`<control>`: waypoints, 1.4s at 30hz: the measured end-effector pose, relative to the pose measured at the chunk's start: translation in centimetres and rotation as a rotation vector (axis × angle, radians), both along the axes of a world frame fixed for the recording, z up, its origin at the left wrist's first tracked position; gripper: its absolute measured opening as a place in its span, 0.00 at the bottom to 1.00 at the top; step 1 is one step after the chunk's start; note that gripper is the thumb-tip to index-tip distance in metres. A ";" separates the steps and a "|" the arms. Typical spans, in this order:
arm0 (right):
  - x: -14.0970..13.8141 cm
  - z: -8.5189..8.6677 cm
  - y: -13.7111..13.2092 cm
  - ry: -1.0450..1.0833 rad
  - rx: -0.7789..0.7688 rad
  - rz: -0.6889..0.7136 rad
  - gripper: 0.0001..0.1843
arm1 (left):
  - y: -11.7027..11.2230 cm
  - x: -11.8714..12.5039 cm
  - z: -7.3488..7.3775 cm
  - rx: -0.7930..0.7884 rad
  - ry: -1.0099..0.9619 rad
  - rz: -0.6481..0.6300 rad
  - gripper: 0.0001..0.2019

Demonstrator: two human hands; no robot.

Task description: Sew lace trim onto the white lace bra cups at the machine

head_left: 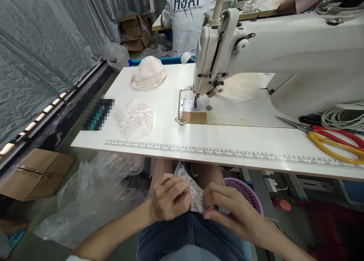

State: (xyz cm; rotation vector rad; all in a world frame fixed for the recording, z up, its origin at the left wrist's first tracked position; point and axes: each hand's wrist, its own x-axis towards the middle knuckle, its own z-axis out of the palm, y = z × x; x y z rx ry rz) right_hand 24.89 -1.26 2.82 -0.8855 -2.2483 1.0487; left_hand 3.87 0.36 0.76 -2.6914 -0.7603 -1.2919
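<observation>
Over my lap, below the table's front edge, a piece of whitish lace fabric (195,194) stretches between my two hands. My left hand (172,196) is closed, its curled fingers gripping the lace's left side. On the other side my right hand (227,208) pinches the right edge, with its fingertips partly hidden. A pale pink cup-shaped fabric piece (149,74) and a gathered lace piece (135,118) lie on the white table (165,134). The white sewing machine (256,44) stands beyond my hands; its presser foot (196,101) has no fabric visible under it.
Scissors with red and yellow handles (335,141) and a coil of pale cord (344,115) lie at the table's right. A purple basket (247,191) stands below. Plastic bags (93,200) and a cardboard box (35,173) are on the left floor. A person (190,22) sits ahead.
</observation>
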 end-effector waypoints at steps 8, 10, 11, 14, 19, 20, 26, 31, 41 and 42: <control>-1.9 -0.7 0.2 0.048 -0.215 -0.172 0.09 | -0.4 0.0 -1.1 0.205 0.027 0.039 0.06; -2.3 -1.0 0.1 0.003 -0.199 -0.166 0.09 | -0.5 0.0 -1.4 0.219 0.047 0.030 0.05; -2.4 -1.1 0.1 -0.026 -0.182 -0.166 0.08 | -0.6 0.0 -1.5 0.220 0.058 0.020 0.04; -2.3 -1.6 -0.2 -0.077 -0.160 -0.179 0.09 | -0.6 0.0 -1.8 0.210 0.079 -0.010 0.04; -1.8 -2.1 -0.6 -0.053 -0.254 -0.316 0.10 | -0.4 -0.2 -1.9 0.207 0.077 -0.019 0.05; -1.8 -2.0 -0.6 -0.058 -0.250 -0.311 0.09 | -0.3 -0.2 -1.9 0.214 0.086 -0.021 0.06; -2.6 -1.9 -0.6 -0.111 -0.004 -0.255 0.08 | -0.3 0.0 -2.1 0.212 0.144 -0.064 0.07; -2.8 -3.0 -0.2 -0.040 -0.141 -0.307 0.10 | -0.4 0.2 -2.2 0.186 0.159 -0.068 0.08; -2.1 -4.0 -0.5 0.221 -0.504 -0.327 0.09 | -0.2 0.1 -2.2 0.165 0.163 0.003 0.08; -2.1 -4.0 -0.5 0.196 -0.474 -0.314 0.09 | -0.2 0.1 -2.2 0.161 0.164 0.001 0.07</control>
